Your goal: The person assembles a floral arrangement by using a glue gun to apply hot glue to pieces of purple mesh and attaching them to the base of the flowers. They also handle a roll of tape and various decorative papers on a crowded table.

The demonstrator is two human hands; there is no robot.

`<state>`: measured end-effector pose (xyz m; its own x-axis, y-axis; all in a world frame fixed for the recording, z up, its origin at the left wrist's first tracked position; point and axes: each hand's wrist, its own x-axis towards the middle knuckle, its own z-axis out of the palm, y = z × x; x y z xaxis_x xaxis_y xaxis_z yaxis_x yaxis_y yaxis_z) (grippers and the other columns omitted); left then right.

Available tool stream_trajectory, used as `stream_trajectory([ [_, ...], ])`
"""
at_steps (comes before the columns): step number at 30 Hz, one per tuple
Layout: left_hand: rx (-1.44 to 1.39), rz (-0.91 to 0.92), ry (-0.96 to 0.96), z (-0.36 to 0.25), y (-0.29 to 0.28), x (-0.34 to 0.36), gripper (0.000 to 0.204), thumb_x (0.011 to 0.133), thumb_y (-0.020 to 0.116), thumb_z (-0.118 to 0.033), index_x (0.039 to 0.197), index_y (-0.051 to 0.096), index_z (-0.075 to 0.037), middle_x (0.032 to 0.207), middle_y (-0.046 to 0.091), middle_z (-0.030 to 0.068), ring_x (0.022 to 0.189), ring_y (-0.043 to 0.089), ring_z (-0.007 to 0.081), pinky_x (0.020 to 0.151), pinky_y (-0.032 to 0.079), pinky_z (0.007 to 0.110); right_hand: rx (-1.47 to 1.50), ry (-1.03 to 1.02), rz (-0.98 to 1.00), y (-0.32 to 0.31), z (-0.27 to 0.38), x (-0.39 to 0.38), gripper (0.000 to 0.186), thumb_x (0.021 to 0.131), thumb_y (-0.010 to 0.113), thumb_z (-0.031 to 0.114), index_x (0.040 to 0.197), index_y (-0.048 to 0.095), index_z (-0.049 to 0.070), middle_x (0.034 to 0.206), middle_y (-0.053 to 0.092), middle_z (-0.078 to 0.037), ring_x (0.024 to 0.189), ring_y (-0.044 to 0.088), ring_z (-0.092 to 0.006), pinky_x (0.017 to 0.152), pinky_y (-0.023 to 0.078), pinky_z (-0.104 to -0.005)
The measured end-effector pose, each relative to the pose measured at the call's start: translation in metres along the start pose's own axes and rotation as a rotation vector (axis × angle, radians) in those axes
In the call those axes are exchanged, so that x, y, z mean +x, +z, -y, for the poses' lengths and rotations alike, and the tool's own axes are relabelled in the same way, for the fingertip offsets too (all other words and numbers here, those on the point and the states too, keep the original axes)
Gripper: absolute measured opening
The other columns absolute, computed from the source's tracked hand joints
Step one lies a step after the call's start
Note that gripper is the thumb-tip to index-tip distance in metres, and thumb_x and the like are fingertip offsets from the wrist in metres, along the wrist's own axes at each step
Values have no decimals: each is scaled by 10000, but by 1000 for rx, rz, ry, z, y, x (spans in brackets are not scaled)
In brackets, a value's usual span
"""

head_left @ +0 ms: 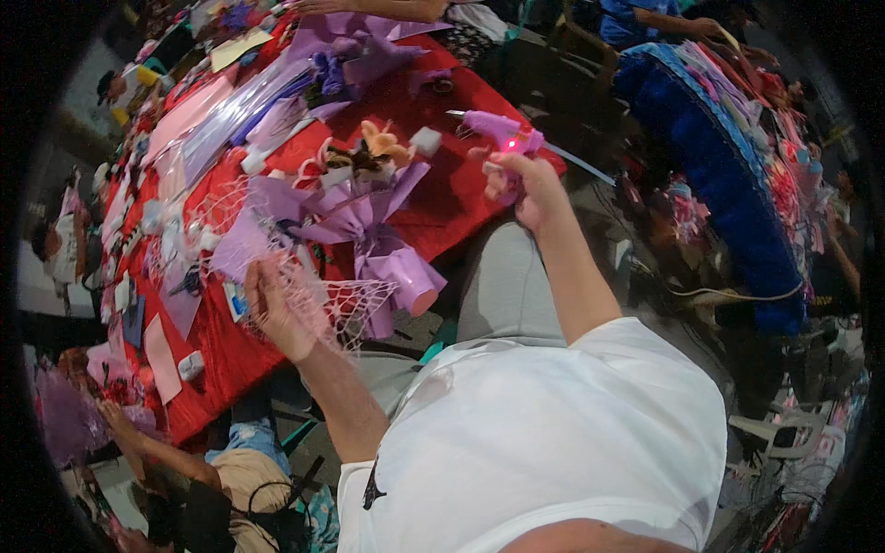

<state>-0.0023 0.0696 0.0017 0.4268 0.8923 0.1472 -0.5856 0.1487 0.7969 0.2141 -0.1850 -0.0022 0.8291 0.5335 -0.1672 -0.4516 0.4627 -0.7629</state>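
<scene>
My right hand (536,192) is closed round the handle of a pink-purple hot glue gun (502,129). A red light glows on the gun, and its nozzle points left over the table. My left hand (275,309) pinches pink mesh netting (355,300), which drapes across the fingers and wrist. A lilac wrapping sheet (241,241) lies just beyond those fingertips. Between my hands rests a bouquet (373,235) in lilac paper, gathered at the middle. Peach and dark flowers (383,145) stick out of its far end.
The red-covered table (461,207) is crowded at left with wrapping sheets, clear film (221,134) and craft pieces. Another person's arm (396,9) reaches over the far edge; another person's arm (152,447) is at lower left. A blue-skirted table (710,157) stands at right.
</scene>
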Motion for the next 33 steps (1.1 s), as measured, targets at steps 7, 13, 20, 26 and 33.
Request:
stream_trajectory([
  [7, 180, 18, 2, 8, -13, 12, 320, 915, 637, -191, 1168, 551, -15, 1102, 613, 101, 984, 585, 186, 859, 477, 314, -299, -158, -388, -125, 34, 29, 214, 775, 734, 75, 949, 633, 3, 878, 643, -70, 623, 593, -140, 522, 539, -330],
  [13, 100, 75, -3, 8, -15, 14, 304, 926, 618, -184, 1174, 547, -24, 1097, 625, 112, 919, 597, 147, 743, 489, 258, -607, -131, -495, -193, 19, 90, 253, 713, 815, 100, 884, 665, -13, 785, 649, -41, 627, 595, -121, 578, 484, -279],
  [20, 15, -18, 31, -14, 7, 15, 155, 924, 598, -101, 1074, 621, -69, 1043, 654, 81, 937, 606, 169, 767, 486, 305, -1304, -270, -764, -256, -8, 146, 415, 617, 877, 282, 841, 694, -15, 766, 692, -106, 668, 637, -171, 622, 505, -343],
  [26, 142, -79, 88, -35, -11, 9, 205, 874, 674, -105, 1073, 634, -78, 1030, 668, 117, 969, 613, 192, 839, 494, 395, -1601, -196, -621, -209, -15, 157, 543, 571, 856, 465, 888, 713, 48, 907, 707, -159, 879, 680, -300, 795, 517, -391],
  [33, 252, -149, 119, -31, 1, 4, 163, 847, 686, -36, 1010, 671, -31, 970, 677, 78, 899, 629, 151, 803, 513, 276, -1623, -239, -541, -216, -13, 161, 513, 634, 804, 498, 814, 683, 33, 840, 697, -163, 817, 676, -311, 737, 514, -404],
])
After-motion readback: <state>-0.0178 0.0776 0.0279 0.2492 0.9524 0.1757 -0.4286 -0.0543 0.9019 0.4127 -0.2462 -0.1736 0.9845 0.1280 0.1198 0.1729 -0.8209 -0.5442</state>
